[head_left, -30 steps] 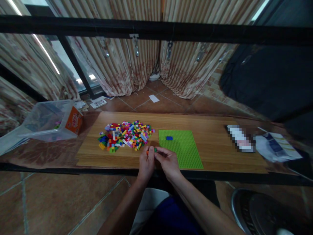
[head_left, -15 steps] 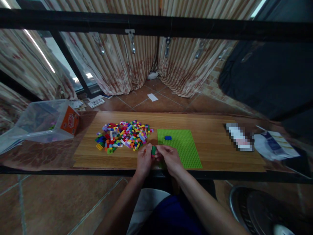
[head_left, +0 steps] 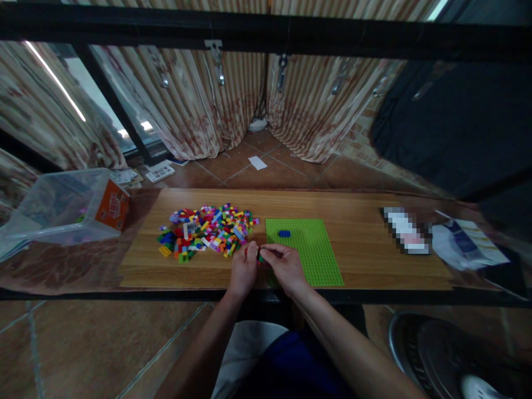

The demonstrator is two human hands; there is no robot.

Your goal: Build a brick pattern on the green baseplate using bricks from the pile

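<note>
Your left hand [head_left: 244, 270] and right hand [head_left: 286, 268] both closed, fingertips pinching small bricks [head_left: 260, 259], green and red showing. Bricks sit between your fingertips, above board [head_left: 366, 238], just left of green baseplate [head_left: 318, 255]. Blue brick [head_left: 284, 234] on baseplate; loose pile [head_left: 220, 230] left; clear bin [head_left: 70, 208] farther left. Curtains [head_left: 195, 111] beyond tiled floor [head_left: 233, 169]. Held bricks' long axis: can't tell, fingers cover them. Blue brick's runs left-right.

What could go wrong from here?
The small pieces, largely hidden between left grip and right grip, might slip out. A dropped one could get lost in the loose pile beside the left grip. The right grip, near the blue brick on the green baseplate, might bump it.
</note>
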